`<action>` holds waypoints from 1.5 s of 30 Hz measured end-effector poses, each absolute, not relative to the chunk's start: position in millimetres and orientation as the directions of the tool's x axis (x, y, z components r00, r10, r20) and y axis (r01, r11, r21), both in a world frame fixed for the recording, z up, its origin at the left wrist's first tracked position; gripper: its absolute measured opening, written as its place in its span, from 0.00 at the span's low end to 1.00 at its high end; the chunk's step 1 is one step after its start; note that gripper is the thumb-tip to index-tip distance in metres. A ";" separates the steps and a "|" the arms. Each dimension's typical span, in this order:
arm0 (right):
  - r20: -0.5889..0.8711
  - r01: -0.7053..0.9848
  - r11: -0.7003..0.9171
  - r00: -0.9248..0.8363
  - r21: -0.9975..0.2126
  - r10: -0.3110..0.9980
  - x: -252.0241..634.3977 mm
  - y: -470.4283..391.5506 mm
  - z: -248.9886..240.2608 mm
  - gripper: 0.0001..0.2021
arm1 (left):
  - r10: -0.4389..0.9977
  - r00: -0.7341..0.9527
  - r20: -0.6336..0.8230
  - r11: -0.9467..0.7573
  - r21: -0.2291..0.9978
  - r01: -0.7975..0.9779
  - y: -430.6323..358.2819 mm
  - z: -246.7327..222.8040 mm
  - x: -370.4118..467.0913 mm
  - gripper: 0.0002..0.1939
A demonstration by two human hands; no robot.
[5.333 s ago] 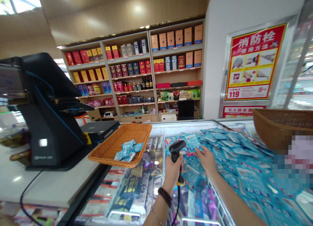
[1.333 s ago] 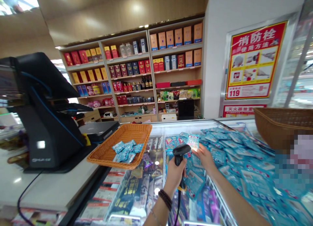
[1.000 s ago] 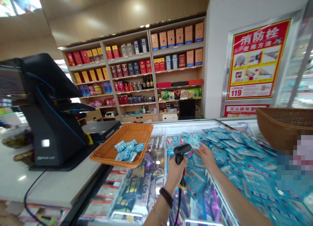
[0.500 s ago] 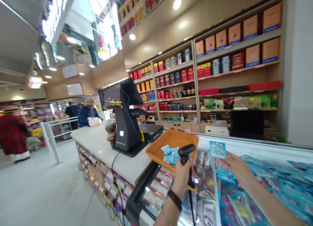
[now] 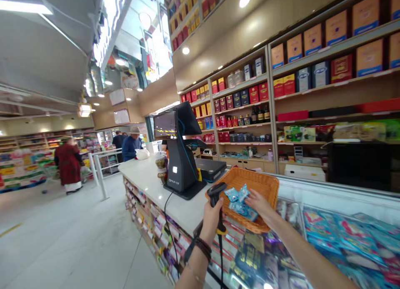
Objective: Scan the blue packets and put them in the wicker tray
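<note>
Head view: gripping black scanner (image 5: 216, 190) in left hand (image 5: 211, 216). Touching 1 tilted blue packet (image 5: 243, 192) inside basket (image 5: 265, 184) with right hand (image 5: 258, 204), the nearer; lying just left of fingertips, right of scanner. Cannot tell pinch or long axis.

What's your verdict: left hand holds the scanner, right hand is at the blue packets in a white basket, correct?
Wrong color: the head view shows an orange basket. The left hand holds the scanner, the right hand is at the blue packets.
</note>
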State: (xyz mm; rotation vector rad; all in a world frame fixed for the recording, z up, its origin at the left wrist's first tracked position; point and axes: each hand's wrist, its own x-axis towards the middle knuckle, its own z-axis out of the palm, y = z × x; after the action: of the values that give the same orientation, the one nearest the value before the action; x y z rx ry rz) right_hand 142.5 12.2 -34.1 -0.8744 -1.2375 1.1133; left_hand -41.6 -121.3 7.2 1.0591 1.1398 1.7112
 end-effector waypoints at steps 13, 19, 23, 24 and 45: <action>0.450 0.177 0.422 0.173 -0.889 0.876 249.9 -6.8 -34.1 0.20 | 0.952 -0.237 0.195 -0.255 0.932 -0.259 -121.5 9.4 8.6 0.32; 0.530 0.338 0.422 0.355 -0.841 0.770 382.6 -57.1 -13.9 0.21 | 0.977 -0.065 0.204 -0.214 0.911 -0.353 -125.1 17.9 76.1 0.31; 0.529 0.574 0.225 0.442 -0.787 0.724 457.2 -103.8 -20.0 0.21 | 0.975 0.036 0.217 -0.188 0.909 -0.371 -127.5 12.5 124.1 0.30; 0.511 0.652 0.128 0.442 -0.748 0.737 470.0 -116.1 -24.6 0.21 | 0.976 0.047 0.214 -0.182 0.911 -0.371 -127.6 10.4 135.8 0.29; 0.426 0.932 -0.184 0.311 -0.313 0.850 420.2 -130.4 -83.0 0.24 | 0.970 0.223 0.093 -0.035 0.967 -0.253 -129.8 -52.5 237.4 0.31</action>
State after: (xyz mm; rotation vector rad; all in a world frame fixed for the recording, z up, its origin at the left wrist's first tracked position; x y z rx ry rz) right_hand 420.2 -130.4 -83.0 -2.0693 -1.5729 -0.2108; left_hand 237.4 -129.8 -52.5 1.1725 0.8247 1.1892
